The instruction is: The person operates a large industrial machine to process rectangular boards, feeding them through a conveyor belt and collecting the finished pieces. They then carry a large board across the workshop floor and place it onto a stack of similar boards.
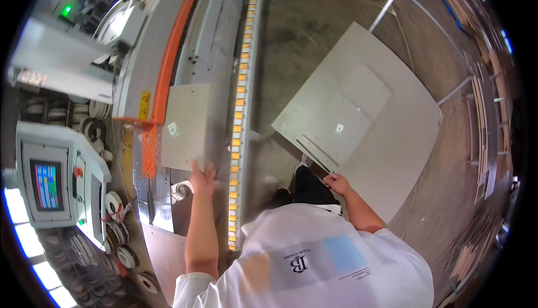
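My left hand (203, 178) rests at the near edge of a flat grey-beige panel (188, 123) that bears a small white label. Its fingers are spread, with the tips touching the panel's edge. The panel lies on the bed of a long machine, beside its orange guard (167, 84). On my right, my right hand (337, 183) is closed at the near edge of a stack of larger grey panels (400, 145). Thin narrow strips (319, 152) lie by its fingertips; what the fingers pinch is hidden. A smaller labelled panel (342, 123) lies on the stack.
A rail of yellow rollers (238, 115) runs along the machine's right side. At left stands a control console (47, 185) with a lit screen, near rolls of edge banding (126, 255). A metal frame (420, 7) and racked boards (485, 123) stand at right.
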{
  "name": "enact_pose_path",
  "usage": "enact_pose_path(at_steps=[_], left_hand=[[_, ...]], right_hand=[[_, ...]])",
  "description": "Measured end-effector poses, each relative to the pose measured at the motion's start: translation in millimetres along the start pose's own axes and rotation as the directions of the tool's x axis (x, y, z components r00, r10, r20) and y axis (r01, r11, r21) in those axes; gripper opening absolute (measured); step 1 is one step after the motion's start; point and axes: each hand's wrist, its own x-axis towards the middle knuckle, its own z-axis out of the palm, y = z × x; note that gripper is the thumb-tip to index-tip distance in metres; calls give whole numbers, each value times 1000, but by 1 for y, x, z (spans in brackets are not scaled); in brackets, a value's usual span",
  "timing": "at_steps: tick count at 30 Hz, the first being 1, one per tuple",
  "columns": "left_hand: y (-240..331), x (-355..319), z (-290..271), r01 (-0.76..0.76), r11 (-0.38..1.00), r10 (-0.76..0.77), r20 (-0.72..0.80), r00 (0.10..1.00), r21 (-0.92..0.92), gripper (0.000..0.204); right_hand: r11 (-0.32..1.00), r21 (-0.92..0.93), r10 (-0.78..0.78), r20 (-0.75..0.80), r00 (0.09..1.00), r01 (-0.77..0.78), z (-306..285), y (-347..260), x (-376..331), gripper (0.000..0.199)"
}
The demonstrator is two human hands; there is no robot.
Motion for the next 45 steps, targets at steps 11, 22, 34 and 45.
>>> enact_pose_path(at_steps=[11, 22, 34, 45], left_hand=[[-81, -48, 111, -185, -41, 409, 185, 894, 982, 57], [-92, -49, 117, -185, 21, 489, 151, 859, 982, 50], [-98, -49, 124, -254, 153, 499, 147, 854, 955, 53], [-91, -58, 121, -138, -90, 522, 165, 837, 986, 52]], right_hand=[[976, -185, 63, -283, 957, -119, -53, 76, 107, 44], [834, 35, 441, -642, 627, -551, -131, 128, 249, 95], [906, 264, 423, -573, 702, -330, -124, 184, 265, 80], [676, 632, 577, -135, 805, -379, -119, 76, 114, 77]])
